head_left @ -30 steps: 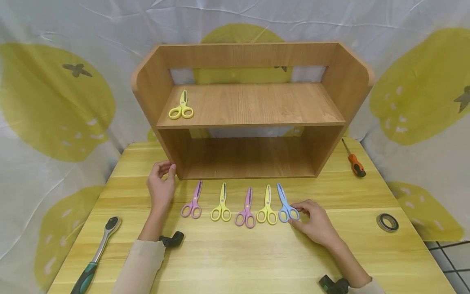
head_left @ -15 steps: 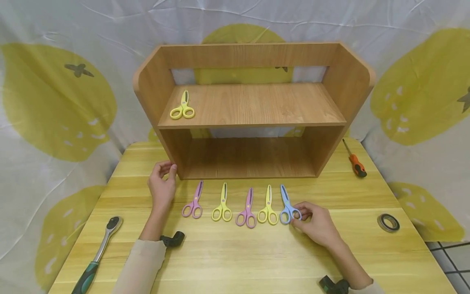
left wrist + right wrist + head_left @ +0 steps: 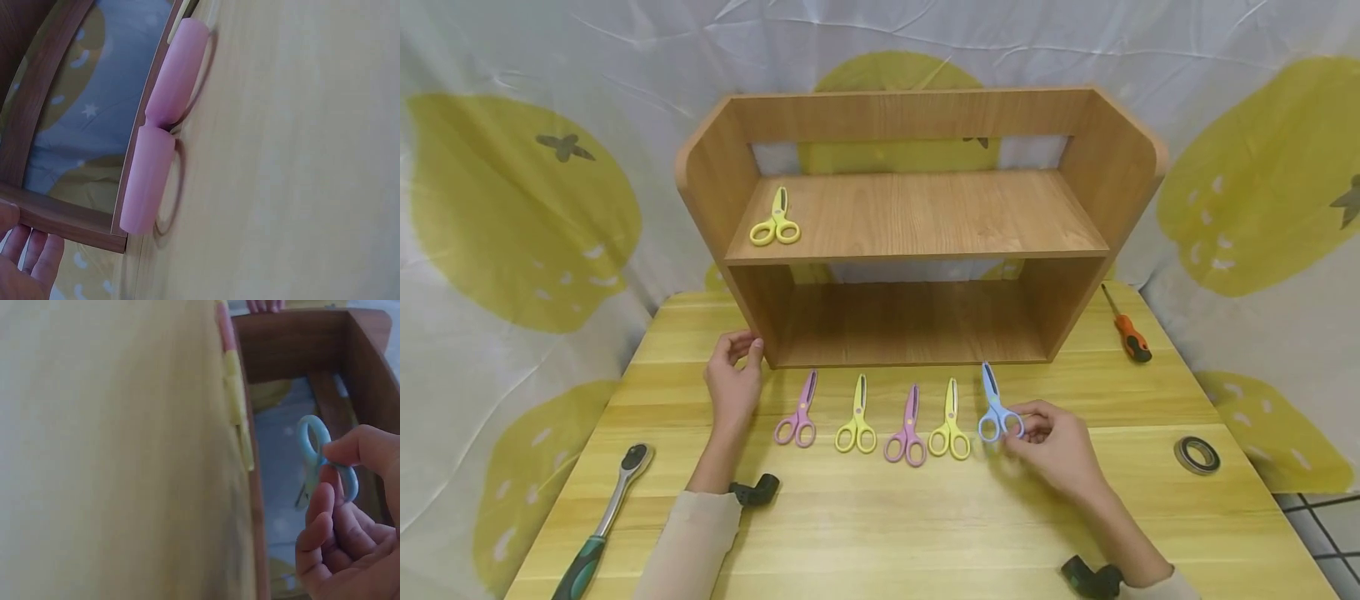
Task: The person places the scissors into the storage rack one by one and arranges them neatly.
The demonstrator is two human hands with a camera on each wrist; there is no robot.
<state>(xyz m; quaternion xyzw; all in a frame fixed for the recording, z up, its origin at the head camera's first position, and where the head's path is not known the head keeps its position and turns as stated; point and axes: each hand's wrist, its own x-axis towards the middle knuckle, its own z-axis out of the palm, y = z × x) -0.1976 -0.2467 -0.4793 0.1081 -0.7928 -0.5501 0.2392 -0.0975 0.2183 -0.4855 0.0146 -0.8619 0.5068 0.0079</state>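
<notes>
In the head view my right hand (image 3: 1052, 446) pinches the handle of blue scissors (image 3: 992, 407) between thumb and fingers. Their blades point toward the shelf, and the right wrist view shows the light blue handle loops (image 3: 314, 439) at my fingertips. My left hand (image 3: 734, 379) rests its fingertips and thumb against the lower left side panel of the wooden two-tier shelf (image 3: 917, 254). A row of scissors lies before the shelf: purple scissors (image 3: 796, 412), yellow scissors (image 3: 857, 421), another purple pair (image 3: 906, 429) and another yellow pair (image 3: 951, 425).
Yellow scissors (image 3: 777, 218) lie on the upper tier, at its left end. A ratchet wrench (image 3: 602, 525) lies at the table's left. On the right are an orange-handled screwdriver (image 3: 1127, 329) and a ring-shaped bearing (image 3: 1197, 455). A lemon-print cloth (image 3: 647, 50) hangs behind.
My right hand has pinched the blue scissors' handle, shifted them slightly right, then lifted them toward the shelf. My left hand has stayed at the shelf's side.
</notes>
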